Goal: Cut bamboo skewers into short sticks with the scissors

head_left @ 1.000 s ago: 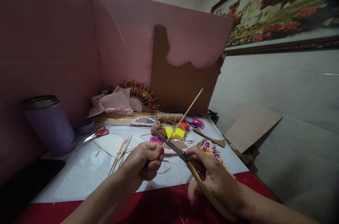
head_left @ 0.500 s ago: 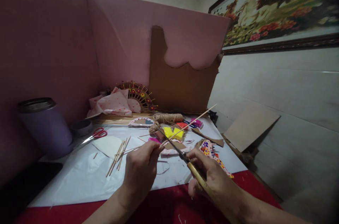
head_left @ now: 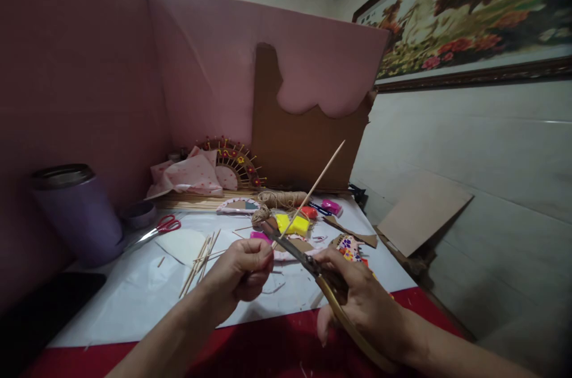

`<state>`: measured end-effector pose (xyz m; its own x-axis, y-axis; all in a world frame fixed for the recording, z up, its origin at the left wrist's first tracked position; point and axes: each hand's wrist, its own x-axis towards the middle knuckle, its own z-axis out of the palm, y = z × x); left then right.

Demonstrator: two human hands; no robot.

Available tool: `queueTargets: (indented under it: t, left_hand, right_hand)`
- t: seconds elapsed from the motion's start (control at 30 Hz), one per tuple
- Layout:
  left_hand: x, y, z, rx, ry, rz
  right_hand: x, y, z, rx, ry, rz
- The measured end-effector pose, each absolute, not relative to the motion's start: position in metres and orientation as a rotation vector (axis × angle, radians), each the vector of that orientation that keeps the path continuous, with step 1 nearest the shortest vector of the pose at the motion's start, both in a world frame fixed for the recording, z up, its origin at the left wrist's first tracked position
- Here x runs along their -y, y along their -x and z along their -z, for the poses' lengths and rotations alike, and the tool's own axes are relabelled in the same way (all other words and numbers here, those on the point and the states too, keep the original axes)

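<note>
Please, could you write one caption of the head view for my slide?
The left hand holds a thin wooden stick at the blades of gold-handled scissors gripped in the right hand.

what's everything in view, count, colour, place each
held stick: 1, tan, left hand
gold-handled scissors: 1, gold, right hand
loose sticks: several, tan, left
red-handled scissors: 1, red, left
tumbler: 1, purple, left
roll: 1, dark, beside tumbler
dotted cloth: 1, pink, back
fan-shaped piece: 1, brown, back
twine roll: 1, tan, centre
packets: several, yellow, red, pink, centre
scraps: several, mixed, right
tall cardboard: 1, brown, back
sheet: 1, white, under loose sticks
framed picture: 1, multicoloured, upper right
left hand: 1, bare, centre
right hand: 1, bare, right
</note>
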<state>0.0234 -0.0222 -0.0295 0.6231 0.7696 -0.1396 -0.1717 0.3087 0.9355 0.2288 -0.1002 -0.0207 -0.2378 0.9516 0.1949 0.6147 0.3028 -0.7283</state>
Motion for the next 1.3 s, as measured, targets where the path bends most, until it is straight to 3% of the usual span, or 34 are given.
queueTargets:
  t: [0.17,0.23,0.67,0.77,0.97,1.13,1.3]
  left_hand:
    - [0.034,-0.031,0.035,-0.974,-1.751,-1.353]
    - [0.038,-0.030,0.034,-1.029,-1.878,-1.454]
    - [0.023,-0.020,0.026,-0.636,-0.936,-0.565]
    - [0.025,-0.025,0.030,-0.708,-1.104,-0.713]
    - [0.035,-0.028,0.036,-1.006,-1.908,-1.538]
    - [0.035,-0.026,0.027,-0.948,-1.576,-1.274]
    - [0.028,-0.024,0.021,-0.722,-1.080,-0.885]
  right_hand:
    - [0.104,-0.222,0.016,1.873,1.448,-0.705]
    - [0.106,-0.218,0.017,1.845,1.444,-0.743]
    - [0.100,-0.228,0.023,1.906,1.297,-0.781]
    - [0.100,-0.228,0.024,1.880,1.331,-0.782]
    - [0.104,-0.218,0.022,1.823,1.407,-0.766]
    - [0.106,-0.214,0.021,1.821,1.307,-0.895]
    - [0.101,-0.219,0.025,1.875,1.277,-0.807]
